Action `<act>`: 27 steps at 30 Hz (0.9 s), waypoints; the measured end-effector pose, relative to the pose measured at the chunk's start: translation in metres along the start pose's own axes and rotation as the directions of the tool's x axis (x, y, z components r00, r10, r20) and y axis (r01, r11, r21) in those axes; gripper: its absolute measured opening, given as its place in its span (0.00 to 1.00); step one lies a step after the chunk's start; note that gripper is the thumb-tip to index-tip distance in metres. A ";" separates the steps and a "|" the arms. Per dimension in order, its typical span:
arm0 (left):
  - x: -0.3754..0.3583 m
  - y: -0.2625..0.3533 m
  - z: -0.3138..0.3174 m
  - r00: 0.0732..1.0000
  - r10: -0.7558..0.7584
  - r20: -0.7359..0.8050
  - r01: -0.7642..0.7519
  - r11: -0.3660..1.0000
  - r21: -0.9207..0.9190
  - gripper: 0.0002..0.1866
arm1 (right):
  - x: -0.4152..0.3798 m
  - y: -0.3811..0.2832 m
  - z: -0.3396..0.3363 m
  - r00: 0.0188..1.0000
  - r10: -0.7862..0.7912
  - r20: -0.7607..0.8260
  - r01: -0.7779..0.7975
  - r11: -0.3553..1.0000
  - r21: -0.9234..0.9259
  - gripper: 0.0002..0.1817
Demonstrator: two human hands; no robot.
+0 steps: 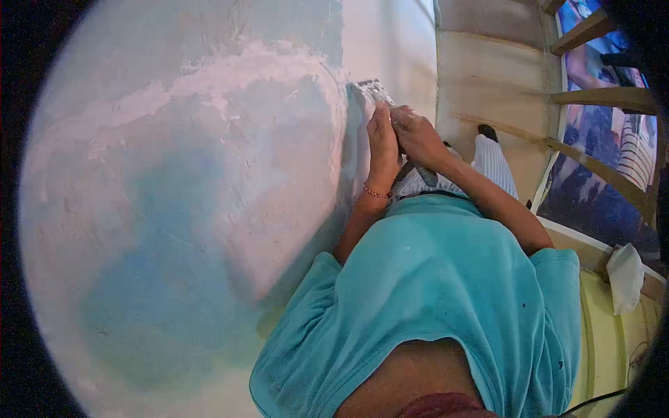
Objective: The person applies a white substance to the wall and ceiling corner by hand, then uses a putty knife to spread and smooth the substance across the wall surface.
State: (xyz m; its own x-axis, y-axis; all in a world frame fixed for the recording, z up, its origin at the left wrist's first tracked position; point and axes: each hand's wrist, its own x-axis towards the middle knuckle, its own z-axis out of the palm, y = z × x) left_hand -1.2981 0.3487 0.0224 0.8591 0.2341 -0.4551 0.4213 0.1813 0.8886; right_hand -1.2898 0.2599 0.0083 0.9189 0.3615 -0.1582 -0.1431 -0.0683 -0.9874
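A putty knife [373, 90] with white filler smeared over its blade points away from me, close beside the wall. My right hand [419, 139] is closed around it, and a grey handle end [424, 174] sticks out below that hand. Pressed up against my right hand, my left hand [383, 143] grips near the base of the blade, its thumb along the tool. The left palm side is hidden. To the left spreads the wall [272, 167], patched with pale filler over blue-green paint.
Curved wooden slats [603, 99] stand at the right, before a colourful printed sheet [585, 157]. A white plastic bag [625, 279] hangs at the lower right near a yellow-green panel [599, 334]. A dark cable [603, 398] runs along the bottom right.
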 end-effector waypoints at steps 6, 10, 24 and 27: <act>0.003 -0.006 -0.021 0.989 0.145 -0.012 -0.130 0.922 0.365 0.25 | -0.001 -0.006 0.007 0.988 0.105 0.114 -0.118 0.986 0.115 0.18; -0.003 0.004 -0.015 0.992 0.122 -0.027 -0.101 0.912 0.397 0.23 | 0.000 0.007 0.016 0.999 -0.019 0.037 0.018 0.999 0.045 0.19; -0.002 0.008 -0.017 0.963 0.265 -0.045 -0.181 0.762 0.621 0.20 | -0.006 0.004 0.020 0.995 -0.100 -0.013 0.100 0.994 0.045 0.19; -0.009 0.021 -0.004 0.960 0.263 -0.095 -0.149 0.770 0.621 0.20 | -0.004 0.004 0.022 0.998 -0.063 -0.009 0.063 0.998 0.014 0.19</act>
State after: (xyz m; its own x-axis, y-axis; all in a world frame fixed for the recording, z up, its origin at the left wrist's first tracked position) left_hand -1.2984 0.3543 0.0455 0.9080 0.3632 -0.2087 0.3763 -0.4883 0.7874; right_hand -1.3019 0.2782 0.0044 0.9292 0.3571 -0.0956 -0.0902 -0.0319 -0.9954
